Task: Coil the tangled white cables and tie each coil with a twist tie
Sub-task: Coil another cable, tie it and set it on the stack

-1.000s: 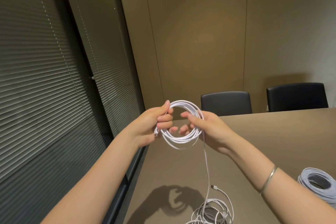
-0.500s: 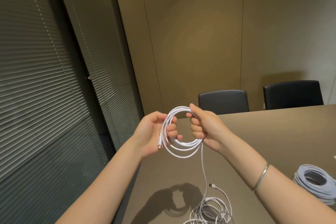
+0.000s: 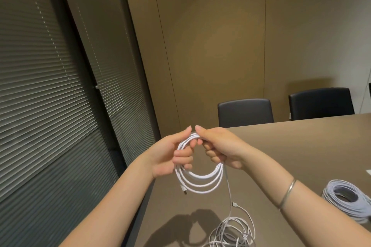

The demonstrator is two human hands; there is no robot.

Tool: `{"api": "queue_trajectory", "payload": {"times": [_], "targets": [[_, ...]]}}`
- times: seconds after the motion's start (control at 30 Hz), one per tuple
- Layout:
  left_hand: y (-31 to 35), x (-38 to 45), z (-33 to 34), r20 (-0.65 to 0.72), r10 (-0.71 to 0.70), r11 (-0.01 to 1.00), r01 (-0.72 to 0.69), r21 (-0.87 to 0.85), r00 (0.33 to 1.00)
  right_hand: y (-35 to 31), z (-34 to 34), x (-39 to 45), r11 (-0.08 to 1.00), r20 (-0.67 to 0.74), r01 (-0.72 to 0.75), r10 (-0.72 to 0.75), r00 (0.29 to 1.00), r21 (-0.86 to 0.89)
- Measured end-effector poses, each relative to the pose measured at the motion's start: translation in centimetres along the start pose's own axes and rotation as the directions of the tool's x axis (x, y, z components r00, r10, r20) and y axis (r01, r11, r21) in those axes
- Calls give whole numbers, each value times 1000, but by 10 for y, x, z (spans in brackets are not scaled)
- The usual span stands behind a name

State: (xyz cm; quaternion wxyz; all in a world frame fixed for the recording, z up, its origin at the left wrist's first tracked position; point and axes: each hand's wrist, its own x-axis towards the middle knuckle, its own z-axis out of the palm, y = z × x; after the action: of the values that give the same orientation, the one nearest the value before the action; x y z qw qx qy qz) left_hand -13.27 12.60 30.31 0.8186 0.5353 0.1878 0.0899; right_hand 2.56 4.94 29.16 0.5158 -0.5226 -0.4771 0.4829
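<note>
Both forearms are reaching forward and converging in front of the body, bare to the elbow. The left hand (image 3: 170, 154) is turning its palm rightward, its fingers curling inward and its thumb stretching up beside the other thumb. The right hand (image 3: 220, 146) is facing it, knuckles outward, fingers folding in toward the palm and thumb pointing left so the two thumb tips are nearly touching. Both are gripping the cable coil (image 3: 198, 178). The right wrist is wearing a thin metal bangle (image 3: 287, 192).
</note>
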Motion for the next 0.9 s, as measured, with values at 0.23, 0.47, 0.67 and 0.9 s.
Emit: {"api": "queue_trajectory", "payload": {"times": [0.23, 0.47, 0.67, 0.9], "targets": [[5, -7, 2, -88, 3, 998, 2, 56, 996, -3, -10, -3, 962, 89, -52, 29, 996, 266], [5, -9, 3, -77, 58, 998, -61, -33, 995, -2, -6, -1, 823, -3, 66, -78, 997, 564], [8, 0, -1, -141, 246, 893, -280, -352, 959, 13, -7, -13, 920, 110, -4, -42, 993, 392], [7, 1, -1, -242, 206, 939, -260, -223, 948, 16, -10, -14, 982, 42, 62, -71, 997, 176]]}}
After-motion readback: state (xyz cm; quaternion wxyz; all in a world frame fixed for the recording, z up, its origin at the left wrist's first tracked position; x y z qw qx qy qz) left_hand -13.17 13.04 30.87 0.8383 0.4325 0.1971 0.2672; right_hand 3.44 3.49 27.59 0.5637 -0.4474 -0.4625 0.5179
